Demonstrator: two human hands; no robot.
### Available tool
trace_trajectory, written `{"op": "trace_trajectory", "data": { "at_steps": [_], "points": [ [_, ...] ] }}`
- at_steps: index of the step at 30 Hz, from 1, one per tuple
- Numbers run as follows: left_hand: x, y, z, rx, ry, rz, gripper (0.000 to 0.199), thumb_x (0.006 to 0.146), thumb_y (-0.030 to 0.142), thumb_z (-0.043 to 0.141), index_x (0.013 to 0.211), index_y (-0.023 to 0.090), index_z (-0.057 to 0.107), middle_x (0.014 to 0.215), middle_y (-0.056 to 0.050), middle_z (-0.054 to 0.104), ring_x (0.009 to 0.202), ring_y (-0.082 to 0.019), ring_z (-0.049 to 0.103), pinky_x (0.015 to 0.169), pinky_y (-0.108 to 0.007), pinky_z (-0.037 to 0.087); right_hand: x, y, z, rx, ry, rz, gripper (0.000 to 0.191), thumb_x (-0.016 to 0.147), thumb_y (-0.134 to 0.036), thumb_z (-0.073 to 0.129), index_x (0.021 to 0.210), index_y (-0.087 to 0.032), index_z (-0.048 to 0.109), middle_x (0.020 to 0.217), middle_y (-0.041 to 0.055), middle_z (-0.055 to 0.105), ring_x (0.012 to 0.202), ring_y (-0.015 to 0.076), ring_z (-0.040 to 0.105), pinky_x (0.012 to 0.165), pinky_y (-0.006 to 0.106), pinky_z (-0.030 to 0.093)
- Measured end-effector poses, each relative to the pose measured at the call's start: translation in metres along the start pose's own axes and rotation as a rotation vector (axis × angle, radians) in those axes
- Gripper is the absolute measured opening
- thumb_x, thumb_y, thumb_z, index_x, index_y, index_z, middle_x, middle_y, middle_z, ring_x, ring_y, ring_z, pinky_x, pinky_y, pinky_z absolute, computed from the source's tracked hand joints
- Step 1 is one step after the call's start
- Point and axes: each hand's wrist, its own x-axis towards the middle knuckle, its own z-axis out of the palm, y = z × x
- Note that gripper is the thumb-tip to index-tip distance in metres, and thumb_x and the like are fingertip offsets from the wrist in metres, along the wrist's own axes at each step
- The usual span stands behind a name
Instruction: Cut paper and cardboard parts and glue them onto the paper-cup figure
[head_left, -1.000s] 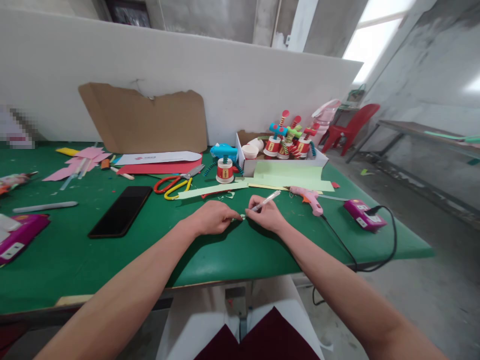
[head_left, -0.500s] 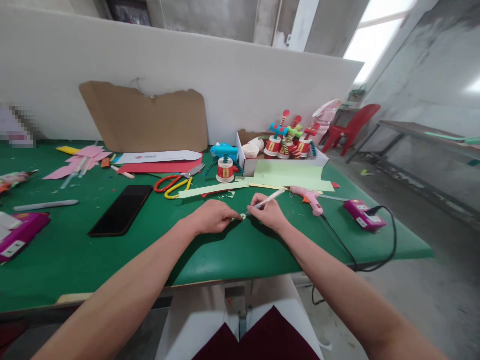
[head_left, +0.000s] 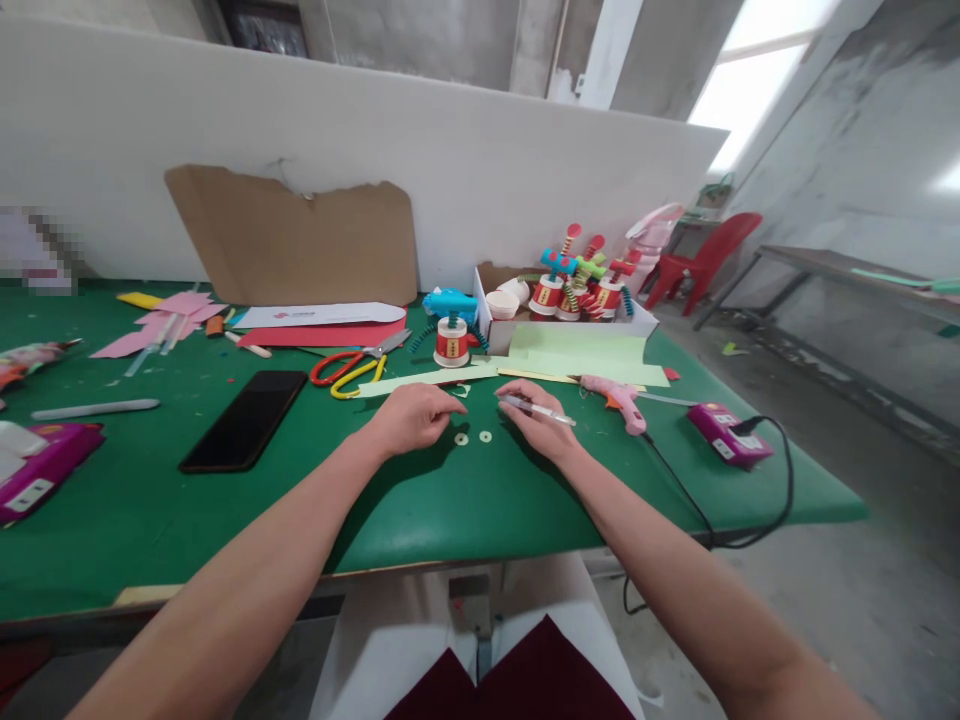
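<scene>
Two small pale discs with dark centres lie on the green table, a left disc and a right disc. My left hand is above and left of them, index finger extended and the other fingers curled in, with nothing visible in it. My right hand holds a slim whitish pen that lies across the fingers and points to the lower right. Pale green paper strips lie just beyond both hands. Behind the strips stands a red and white cup figure with dark coiled arms.
Scissors and a black phone lie on the left. A pink glue gun is wired to a purple power block on the right. Behind stands a white box of cup figures.
Both hands have moved back from the discs, uncovering them. The pen has swung from pointing up and right to pointing down and right in my right hand.
</scene>
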Motion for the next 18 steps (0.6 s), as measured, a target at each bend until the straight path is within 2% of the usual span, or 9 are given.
{"op": "trace_trajectory", "data": {
  "at_steps": [2, 5, 8, 12, 15, 16, 18],
  "points": [
    [0.0, -0.001, 0.0, 0.01, -0.016, -0.02, 0.037, 0.074, 0.012, 0.044, 0.096, 0.025, 0.071, 0.089, 0.001, 0.073, 0.081, -0.014, 0.065, 0.075, -0.024, 0.048, 0.0, 0.005, -0.002, -0.066, -0.026, -0.037, 0.019, 0.081, -0.024, 0.049, 0.092, -0.022, 0.064, 0.089, 0.0025, 0.066, 0.079, 0.0168, 0.06, 0.074, 0.027, 0.044],
    [0.0, -0.002, 0.001, 0.003, -0.04, -0.025, 0.036, 0.075, 0.013, 0.043, 0.096, 0.024, 0.071, 0.09, 0.0, 0.073, 0.082, -0.015, 0.065, 0.075, -0.025, 0.048, 0.001, 0.016, -0.007, -0.257, -0.067, -0.007, 0.029, 0.081, -0.013, 0.043, 0.097, -0.023, 0.065, 0.086, 0.0031, 0.065, 0.079, 0.0181, 0.06, 0.073, 0.027, 0.044],
    [0.0, -0.002, 0.001, -0.004, -0.057, -0.024, 0.036, 0.076, 0.013, 0.043, 0.096, 0.025, 0.071, 0.091, 0.0, 0.073, 0.083, -0.015, 0.065, 0.076, -0.025, 0.048, 0.002, 0.025, -0.015, -0.512, -0.051, 0.042, 0.039, 0.076, -0.004, 0.044, 0.101, -0.025, 0.065, 0.093, 0.0063, 0.064, 0.089, 0.0209, 0.056, 0.076, 0.03, 0.043],
    [-0.001, -0.004, 0.001, -0.016, -0.059, -0.055, 0.036, 0.076, 0.013, 0.044, 0.095, 0.024, 0.071, 0.093, 0.0, 0.073, 0.084, -0.015, 0.066, 0.076, -0.025, 0.048, 0.001, 0.026, -0.025, -0.707, 0.025, 0.102, 0.051, 0.072, 0.002, 0.042, 0.111, -0.023, 0.062, 0.093, 0.0104, 0.063, 0.089, 0.0227, 0.055, 0.078, 0.032, 0.041],
    [-0.001, -0.004, 0.001, -0.017, -0.06, -0.077, 0.035, 0.076, 0.014, 0.044, 0.095, 0.025, 0.071, 0.093, 0.0, 0.073, 0.085, -0.015, 0.066, 0.076, -0.025, 0.048, 0.0, 0.017, -0.024, -0.694, 0.137, 0.131, 0.04, 0.079, -0.007, 0.043, 0.115, -0.018, 0.058, 0.095, 0.0136, 0.061, 0.089, 0.0245, 0.055, 0.077, 0.034, 0.041],
    [0.0, -0.004, 0.0, -0.014, -0.064, -0.076, 0.035, 0.076, 0.014, 0.044, 0.095, 0.024, 0.071, 0.093, 0.0, 0.073, 0.085, -0.016, 0.066, 0.076, -0.025, 0.048, -0.001, 0.013, -0.022, -0.64, 0.139, 0.111, 0.033, 0.082, -0.012, 0.045, 0.111, -0.017, 0.059, 0.095, 0.013, 0.061, 0.088, 0.0241, 0.055, 0.077, 0.034, 0.042],
    [0.0, -0.003, -0.001, -0.018, -0.079, -0.06, 0.035, 0.075, 0.013, 0.044, 0.095, 0.024, 0.071, 0.091, 0.0, 0.073, 0.085, -0.016, 0.065, 0.075, -0.025, 0.048, -0.001, 0.007, -0.017, -0.498, 0.058, 0.022, 0.02, 0.083, -0.018, 0.047, 0.096, -0.018, 0.062, 0.091, 0.0097, 0.062, 0.085, 0.0217, 0.056, 0.076, 0.032, 0.042]
  ]
}}
